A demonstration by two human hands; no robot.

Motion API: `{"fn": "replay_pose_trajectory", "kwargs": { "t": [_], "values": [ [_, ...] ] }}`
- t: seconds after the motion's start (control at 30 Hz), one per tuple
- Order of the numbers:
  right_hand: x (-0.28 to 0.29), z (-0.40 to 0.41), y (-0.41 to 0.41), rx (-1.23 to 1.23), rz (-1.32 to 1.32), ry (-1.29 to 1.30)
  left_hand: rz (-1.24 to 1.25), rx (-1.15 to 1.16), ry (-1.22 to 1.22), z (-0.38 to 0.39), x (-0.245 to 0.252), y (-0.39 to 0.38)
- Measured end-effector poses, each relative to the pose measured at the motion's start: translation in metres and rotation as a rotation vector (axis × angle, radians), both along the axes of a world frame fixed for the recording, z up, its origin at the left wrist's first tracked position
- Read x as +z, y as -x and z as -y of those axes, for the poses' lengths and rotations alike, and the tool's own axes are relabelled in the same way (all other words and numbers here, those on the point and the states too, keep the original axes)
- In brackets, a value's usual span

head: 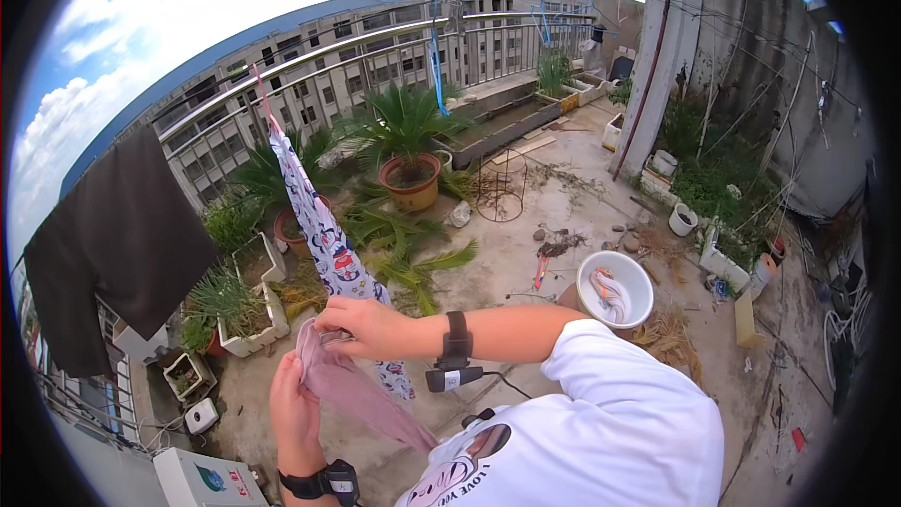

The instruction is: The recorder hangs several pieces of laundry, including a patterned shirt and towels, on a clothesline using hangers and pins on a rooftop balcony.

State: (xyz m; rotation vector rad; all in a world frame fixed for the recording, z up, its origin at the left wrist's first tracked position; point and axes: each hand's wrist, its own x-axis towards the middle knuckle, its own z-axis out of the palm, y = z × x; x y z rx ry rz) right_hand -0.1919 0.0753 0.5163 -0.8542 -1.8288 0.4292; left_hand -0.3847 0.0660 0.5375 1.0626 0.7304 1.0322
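Note:
A dusty-pink cloth garment [352,391] hangs between my two hands and trails towards my shirt. My left hand [294,384] grips its edge at the lower left, while my right hand [362,329] pinches the top of it. Just beyond my hands, a white garment with a colourful cartoon print [317,232] hangs from a pink hanger [263,95]. A dark garment [116,246] hangs at the left. To the right of my arm stands a white bucket [614,289] with light-coloured cloth [609,294] inside.
Potted cycads [410,186] and cut fronds [422,267] lie ahead beside the metal railing [352,44]. Foam planters [253,338] stand at the left. A wire plant frame [501,186], stones and plant debris are on the concrete floor. A white box [204,482] stands at the lower left.

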Motion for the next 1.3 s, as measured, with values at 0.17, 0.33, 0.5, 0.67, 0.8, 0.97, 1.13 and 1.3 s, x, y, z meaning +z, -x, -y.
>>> {"fn": "replay_pose_trajectory", "kwargs": {
  "t": [0.17, 0.33, 0.5, 0.67, 0.8, 0.97, 1.13, 1.3],
  "values": [
    [0.011, 0.021, 0.015, 0.224, -0.123, 0.336, 0.052, -0.045, 0.000, -0.008, -0.015, 0.005],
    [0.006, 0.018, 0.031, 0.120, -0.103, 0.126, -0.072, 0.048, -0.125, -0.006, -0.012, 0.023],
    [-0.003, 0.000, 0.028, 0.086, -0.063, 0.199, 0.038, 0.324, -0.094, 0.008, -0.001, 0.071],
    [-0.025, -0.029, 0.023, 0.013, 0.200, 0.218, -0.834, 0.480, -0.408, 0.012, -0.016, 0.151],
    [-0.048, -0.044, 0.055, 0.130, 0.462, 0.180, -1.628, 0.488, -0.662, 0.023, -0.027, 0.210],
    [0.099, -0.052, 0.047, 0.012, 0.193, -0.158, -1.725, 0.936, -1.178, 0.049, 0.144, 0.149],
    [-0.019, -0.029, 0.113, 0.269, 0.904, 0.015, -1.903, 0.000, -0.330, 0.079, 0.033, 0.208],
    [-0.033, -0.042, 0.183, 0.286, 0.441, 0.070, -2.008, 0.856, -0.368, 0.098, 0.031, 0.300]
  ]
}}
